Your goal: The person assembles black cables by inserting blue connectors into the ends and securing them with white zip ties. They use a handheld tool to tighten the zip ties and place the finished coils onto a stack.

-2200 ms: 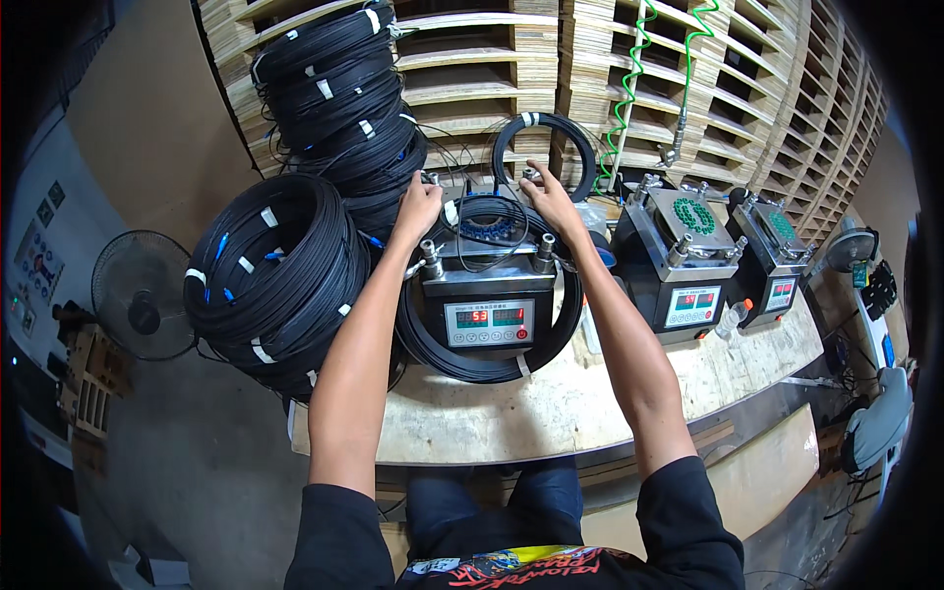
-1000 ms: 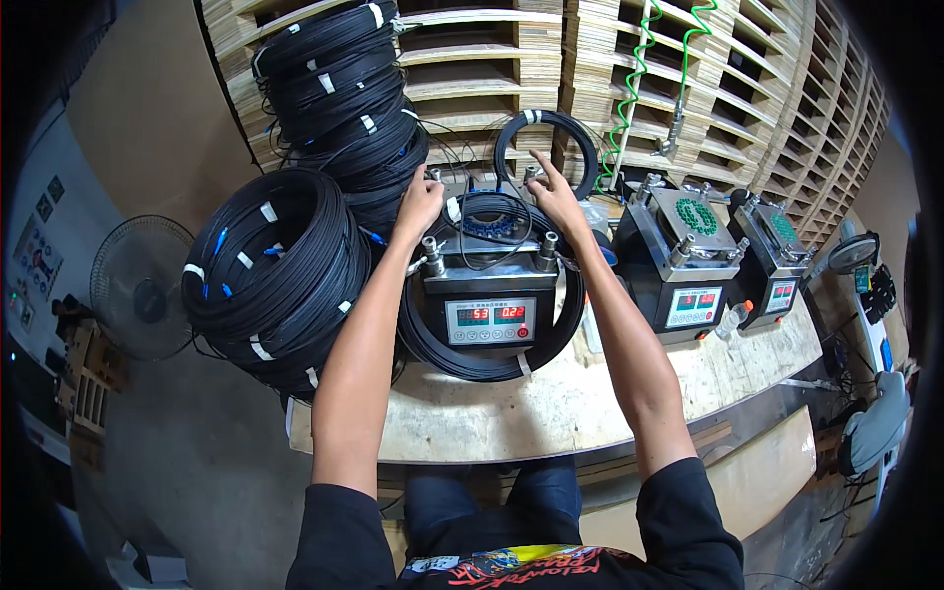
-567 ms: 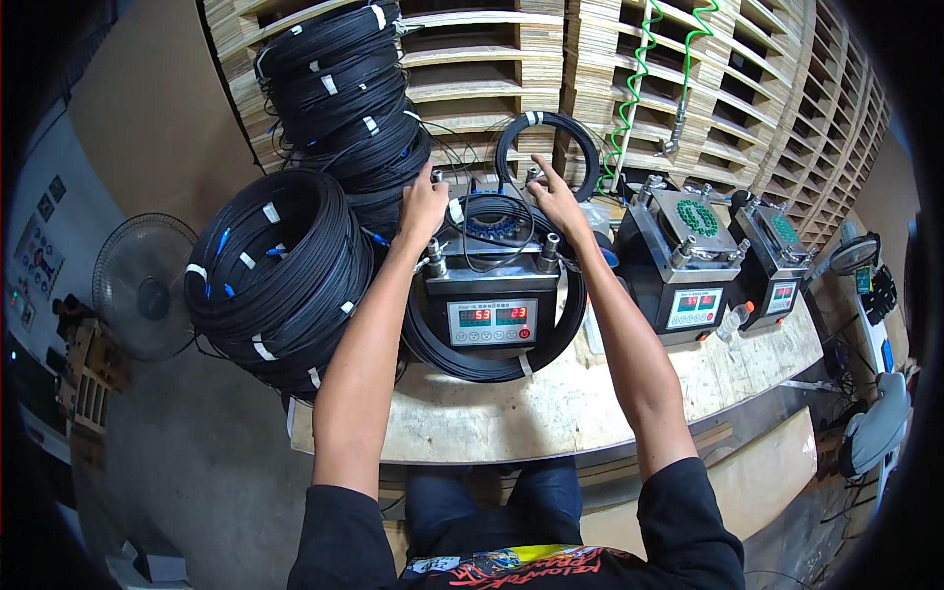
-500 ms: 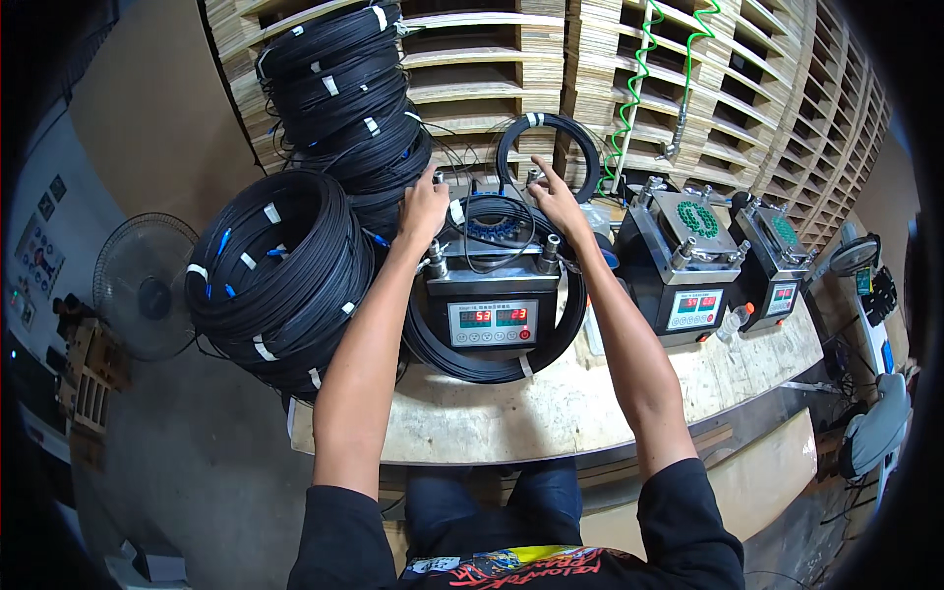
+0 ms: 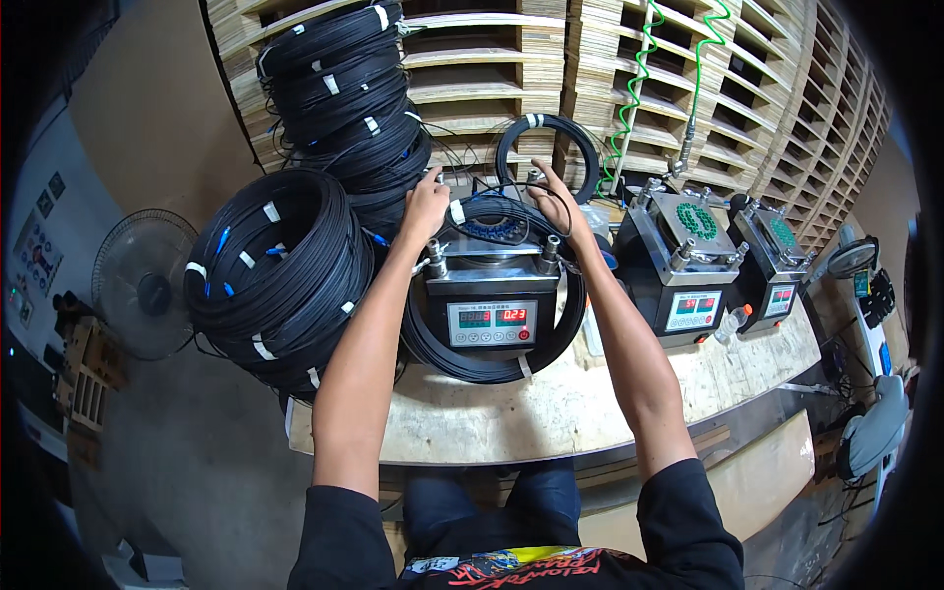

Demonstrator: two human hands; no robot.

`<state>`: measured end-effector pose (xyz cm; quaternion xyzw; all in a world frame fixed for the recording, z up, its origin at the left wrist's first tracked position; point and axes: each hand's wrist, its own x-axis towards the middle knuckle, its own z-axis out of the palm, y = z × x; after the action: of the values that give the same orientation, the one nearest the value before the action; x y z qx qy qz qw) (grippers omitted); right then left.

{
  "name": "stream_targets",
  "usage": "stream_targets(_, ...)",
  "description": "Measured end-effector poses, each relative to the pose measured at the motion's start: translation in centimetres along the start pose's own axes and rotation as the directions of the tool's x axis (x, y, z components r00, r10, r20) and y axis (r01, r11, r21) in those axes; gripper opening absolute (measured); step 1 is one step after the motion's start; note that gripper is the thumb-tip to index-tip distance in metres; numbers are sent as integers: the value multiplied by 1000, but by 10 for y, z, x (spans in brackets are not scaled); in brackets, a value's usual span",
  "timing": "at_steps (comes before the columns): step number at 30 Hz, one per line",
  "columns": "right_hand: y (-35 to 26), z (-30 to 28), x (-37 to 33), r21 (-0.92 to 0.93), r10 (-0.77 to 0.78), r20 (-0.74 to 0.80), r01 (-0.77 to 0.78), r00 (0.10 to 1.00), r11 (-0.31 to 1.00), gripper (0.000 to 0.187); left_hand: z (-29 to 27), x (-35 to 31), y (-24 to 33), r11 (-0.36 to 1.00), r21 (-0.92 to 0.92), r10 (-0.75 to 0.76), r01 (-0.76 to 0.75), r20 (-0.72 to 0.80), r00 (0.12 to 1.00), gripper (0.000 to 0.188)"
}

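Note:
A black polishing machine (image 5: 492, 295) with a lit control panel stands in front of me. Coiled black cable (image 5: 492, 208) lies over its top, above a round fixture holding blue connectors (image 5: 489, 230). My left hand (image 5: 425, 208) has its fingers around the rear left metal post (image 5: 441, 178). Across from it, my right hand (image 5: 559, 205) closes thumb and forefinger about the rear right post (image 5: 534, 178). A thin cable loop passes by the right hand. Around the machine's base lies a larger black cable coil (image 5: 472, 372). The fingertips are small and partly hidden.
Big stacks of black cable coils (image 5: 280, 295) rise close on the left. Two similar machines (image 5: 678, 265) with green-dotted tops stand at right, near a small bottle (image 5: 730, 323). Wooden pallets (image 5: 472, 74) back the wooden table (image 5: 452, 423). A green coiled hose (image 5: 629, 88) hangs behind.
The thin cable loop that hung over the machine's front has moved up and right, beside my right hand. My right fingers have drawn in around the post. The panel's readout differs.

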<state>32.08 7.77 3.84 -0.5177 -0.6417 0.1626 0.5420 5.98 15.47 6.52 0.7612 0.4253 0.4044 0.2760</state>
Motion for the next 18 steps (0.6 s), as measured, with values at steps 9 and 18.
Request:
stream_targets(9, -2, 0, -2, -16, -57, -1, 57, 998, 998, 60, 10, 12, -33, 999, -47, -12, 9, -72, 997, 53)
stream_targets(18, -5, 4, 5, 21, 36, -35, -35, 999, 999, 59, 3, 4, -12, 983, -141, -112, 117, 42, 993, 60)
